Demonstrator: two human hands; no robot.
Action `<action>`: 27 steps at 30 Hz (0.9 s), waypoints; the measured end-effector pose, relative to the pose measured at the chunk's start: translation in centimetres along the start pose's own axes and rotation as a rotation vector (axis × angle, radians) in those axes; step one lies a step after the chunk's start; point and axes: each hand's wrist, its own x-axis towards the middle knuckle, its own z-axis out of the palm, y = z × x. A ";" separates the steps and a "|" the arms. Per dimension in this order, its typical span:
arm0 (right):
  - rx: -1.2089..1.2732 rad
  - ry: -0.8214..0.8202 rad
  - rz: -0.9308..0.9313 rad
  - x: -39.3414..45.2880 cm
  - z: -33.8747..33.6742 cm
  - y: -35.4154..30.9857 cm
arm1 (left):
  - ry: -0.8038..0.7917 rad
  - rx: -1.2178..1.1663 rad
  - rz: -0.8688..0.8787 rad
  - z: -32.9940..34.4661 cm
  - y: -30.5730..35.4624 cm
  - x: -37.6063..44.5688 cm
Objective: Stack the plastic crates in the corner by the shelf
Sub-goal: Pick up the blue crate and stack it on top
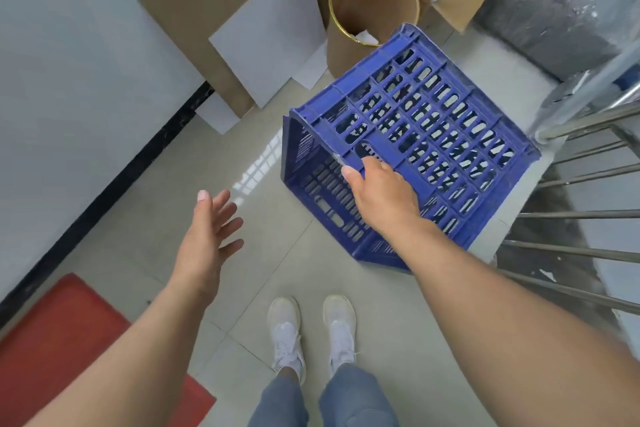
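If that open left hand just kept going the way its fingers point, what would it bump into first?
Probably the blue crate held by the right hand: the left hand's fingers point toward its near side. Depth is unclear, so it might pass below.

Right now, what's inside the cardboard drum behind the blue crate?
Inside the cardboard drum, one white paper scrap shows near the rim. The blue crate hides the drum's lower front; its bottom is unseen.

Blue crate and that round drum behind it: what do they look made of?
Blue crate, held by the right hand: moulded rigid plastic by its look, with slotted walls, ribbed edges and a dull sheen. Round drum: probably cardboard or fibreboard, matte brown inside and out, with a shiny gold-coloured rim, possibly metal. Left hand is open and empty.
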 end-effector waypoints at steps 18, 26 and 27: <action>0.032 -0.075 -0.080 -6.7 7.5 -11.0 | 0.177 -0.099 -0.002 -10.9 -4.1 -3.4; 0.048 -0.096 -0.116 -14.6 16.4 -20.4 | 0.211 -0.117 -0.034 -24.1 -10.2 -5.9; 0.047 -0.091 -0.124 -15.6 17.5 -21.5 | 0.212 -0.111 -0.030 -25.9 -10.9 -6.2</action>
